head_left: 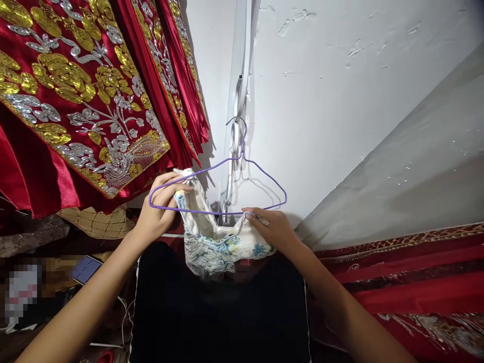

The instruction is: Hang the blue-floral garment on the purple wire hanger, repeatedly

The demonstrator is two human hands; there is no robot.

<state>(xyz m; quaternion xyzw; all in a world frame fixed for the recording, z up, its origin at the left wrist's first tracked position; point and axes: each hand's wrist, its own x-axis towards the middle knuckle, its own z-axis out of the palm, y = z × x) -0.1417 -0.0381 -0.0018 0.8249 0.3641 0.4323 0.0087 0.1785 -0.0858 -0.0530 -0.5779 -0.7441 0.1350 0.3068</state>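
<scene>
A purple wire hanger (219,212) spans the space between my hands, its hook pointing up. Below it droops a white floral garment (212,252) with blue and yellow flowers and a wide neckline. My left hand (161,201) is closed on one shoulder of the garment, at the hanger's left end, with the wire passing across the fingers. At the other side, my right hand (270,227) pinches the garment's edge just under the hanger's lower bar. Whether the right fingers also grip the wire, I cannot tell.
Red satin cloth (94,101) with gold and silver embroidery hangs at the upper left. A pale metal pole (240,65) stands before the white wall (340,91). Sheer grey fabric (427,166) slopes down on the right above red cloth (408,292). A lit phone (86,268) lies at lower left.
</scene>
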